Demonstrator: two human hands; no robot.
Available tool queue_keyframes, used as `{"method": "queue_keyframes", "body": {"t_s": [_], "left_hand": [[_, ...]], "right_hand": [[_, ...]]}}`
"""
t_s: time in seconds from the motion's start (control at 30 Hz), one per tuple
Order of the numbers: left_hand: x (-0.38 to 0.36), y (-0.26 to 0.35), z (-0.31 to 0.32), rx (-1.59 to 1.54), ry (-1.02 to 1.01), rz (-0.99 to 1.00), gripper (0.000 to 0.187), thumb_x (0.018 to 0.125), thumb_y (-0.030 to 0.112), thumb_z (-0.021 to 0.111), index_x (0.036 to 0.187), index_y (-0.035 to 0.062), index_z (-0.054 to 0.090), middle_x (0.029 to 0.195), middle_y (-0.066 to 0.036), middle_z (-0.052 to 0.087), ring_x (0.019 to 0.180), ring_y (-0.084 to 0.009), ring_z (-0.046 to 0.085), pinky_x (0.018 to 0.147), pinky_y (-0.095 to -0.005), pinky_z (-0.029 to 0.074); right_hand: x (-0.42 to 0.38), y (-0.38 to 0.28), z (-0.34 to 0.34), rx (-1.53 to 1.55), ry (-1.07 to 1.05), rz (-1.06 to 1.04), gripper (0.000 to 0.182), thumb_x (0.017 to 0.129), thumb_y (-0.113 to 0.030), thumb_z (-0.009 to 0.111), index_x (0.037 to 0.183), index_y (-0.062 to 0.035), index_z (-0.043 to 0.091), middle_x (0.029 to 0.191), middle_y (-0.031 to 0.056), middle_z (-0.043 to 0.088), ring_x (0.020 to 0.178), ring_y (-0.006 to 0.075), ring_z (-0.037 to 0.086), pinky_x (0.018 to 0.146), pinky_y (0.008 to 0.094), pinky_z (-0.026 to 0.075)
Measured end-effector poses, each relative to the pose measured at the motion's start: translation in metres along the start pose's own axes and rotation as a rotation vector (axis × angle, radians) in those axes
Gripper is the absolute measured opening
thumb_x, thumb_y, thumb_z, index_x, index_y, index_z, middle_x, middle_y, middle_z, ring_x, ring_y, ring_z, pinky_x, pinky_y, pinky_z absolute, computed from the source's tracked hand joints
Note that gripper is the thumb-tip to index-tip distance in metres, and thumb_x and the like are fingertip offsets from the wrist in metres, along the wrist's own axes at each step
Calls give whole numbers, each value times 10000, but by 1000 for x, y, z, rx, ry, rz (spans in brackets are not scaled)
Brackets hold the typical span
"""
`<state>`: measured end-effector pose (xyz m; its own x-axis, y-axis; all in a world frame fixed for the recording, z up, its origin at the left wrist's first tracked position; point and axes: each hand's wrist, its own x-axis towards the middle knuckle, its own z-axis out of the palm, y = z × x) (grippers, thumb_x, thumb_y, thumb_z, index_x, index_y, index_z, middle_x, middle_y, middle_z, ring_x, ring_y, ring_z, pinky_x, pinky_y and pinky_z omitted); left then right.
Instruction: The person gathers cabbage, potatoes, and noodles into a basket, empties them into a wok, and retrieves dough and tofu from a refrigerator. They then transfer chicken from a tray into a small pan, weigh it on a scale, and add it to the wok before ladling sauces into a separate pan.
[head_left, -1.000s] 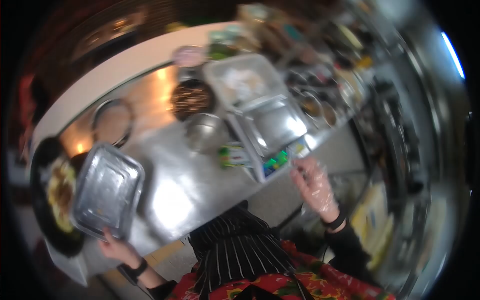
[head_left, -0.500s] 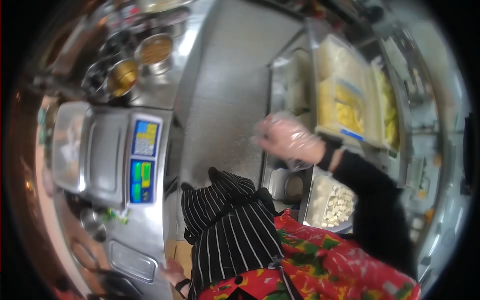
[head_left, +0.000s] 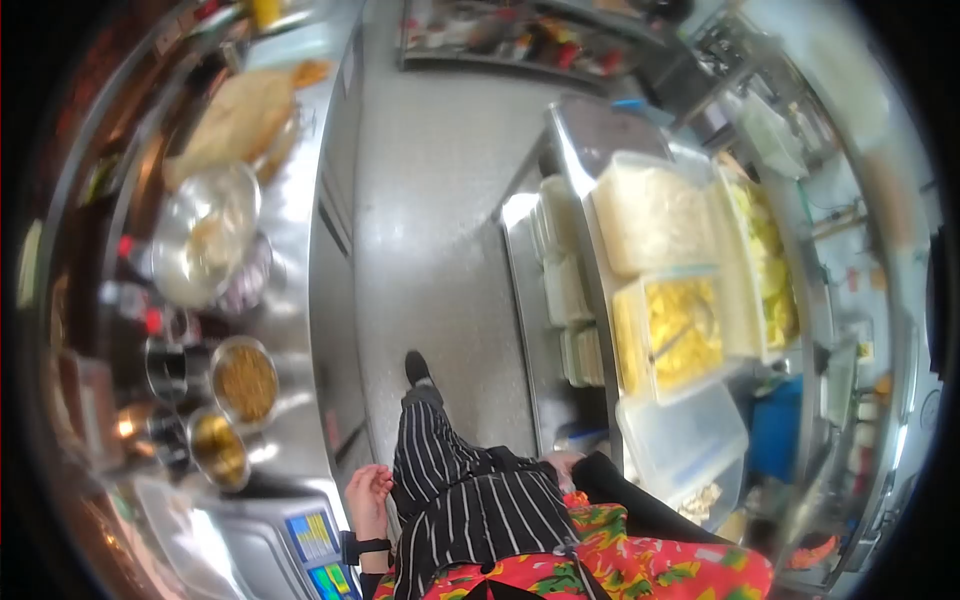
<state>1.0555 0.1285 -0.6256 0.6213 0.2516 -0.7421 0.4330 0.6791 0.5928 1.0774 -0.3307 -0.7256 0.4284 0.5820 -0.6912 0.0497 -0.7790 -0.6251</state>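
My left hand (head_left: pixel 368 495), with a dark watch at the wrist, hangs beside the left counter near the scale (head_left: pixel 318 545). Its fingers are loosely bent and a little apart, with nothing visible in them. Low beside the striped apron (head_left: pixel 500 515), my right hand (head_left: pixel 563 467) is small and blurred, its fingers hard to make out. The nearest thing to it is the right-hand rack, where a clear lid (head_left: pixel 685 440) lies beside a tub of yellow pieces (head_left: pixel 685 335).
On the left counter (head_left: pixel 300 290) stand a large metal bowl (head_left: pixel 205 235), a pot of brown bits (head_left: pixel 245 382) and a pot of yellow contents (head_left: pixel 218 448). A pale tub (head_left: pixel 655 215) sits on the right rack. Floor (head_left: pixel 435 220) runs between them, towards a far shelf (head_left: pixel 515 45).
The view has moved forward along the aisle. My right hand has dropped from in front of the rack to beside the apron. My left hand has come up further into view, and one foot is stretched forward.
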Motion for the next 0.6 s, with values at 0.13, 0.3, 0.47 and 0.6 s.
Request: {"method": "queue_keyframes", "body": {"t_s": [0.13, 0.3, 0.47, 0.6], "left_hand": [[94, 68, 79, 58, -66, -35, 115, 929, 110, 590, 972, 7, 621, 877, -113, 684, 766, -177, 673, 680, -270, 545], [183, 172, 230, 221, -174, -40, 131, 935, 123, 584, 978, 6, 625, 900, -105, 686, 801, -181, 675, 702, -272, 540], [300, 226, 342, 329, -272, -34, 147, 942, 134, 574, 985, 4, 627, 918, -104, 686, 826, -168, 669, 726, -264, 534], [393, 272, 415, 329, -219, -34, 142, 937, 124, 570, 987, 5, 628, 913, -104, 686, 810, -161, 668, 712, -269, 539]], "right_hand": [[12, 40, -67, 192, -95, -79, 314, 741, -204, 668, 1010, -42, 685, 870, 150, 683, 796, 298, 657, 715, 374, 536], [31, -42, -205, 307, -287, 395, 229, 844, -169, 597, 976, 2, 674, 770, 82, 677, 668, 208, 655, 618, 338, 545], [119, 59, -242, 311, -440, 232, 238, 836, -267, 597, 882, -47, 675, 781, 126, 686, 703, 318, 650, 631, 409, 504], [237, -9, -422, 20, 249, 307, 324, 777, -302, 624, 922, -18, 686, 969, 225, 673, 898, 407, 640, 779, 470, 501]]}}
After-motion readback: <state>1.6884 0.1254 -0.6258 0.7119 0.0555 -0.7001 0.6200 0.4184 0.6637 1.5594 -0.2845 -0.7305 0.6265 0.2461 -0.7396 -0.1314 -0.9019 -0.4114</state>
